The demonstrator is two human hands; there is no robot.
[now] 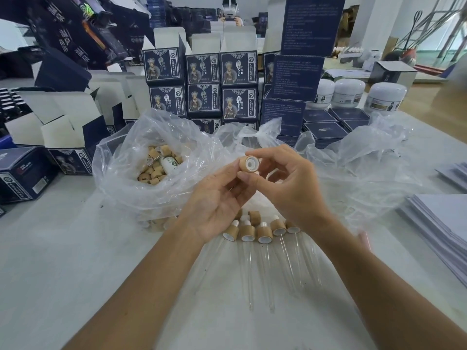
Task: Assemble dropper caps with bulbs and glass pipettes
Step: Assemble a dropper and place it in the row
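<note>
A tan wooden dropper cap (249,164) with a white insert is pinched between both hands above the table, its open side facing me. My left hand (214,210) grips it from below with thumb and fingers. My right hand (285,183) holds it from the right with thumb and forefinger. Below the hands, several assembled droppers (252,232) lie in a row on the white table, wooden caps with white bulbs away from me and clear glass pipettes (250,269) pointing toward me. A clear plastic bag (141,173) at the left holds several loose wooden caps (154,170).
Stacks of dark blue printed boxes (202,84) stand behind the bags, with open white-lined cartons (63,122) at the left. White jars (348,93) sit at the back right. More crumpled clear plastic (366,160) lies to the right, and a paper stack (439,223) by the right edge.
</note>
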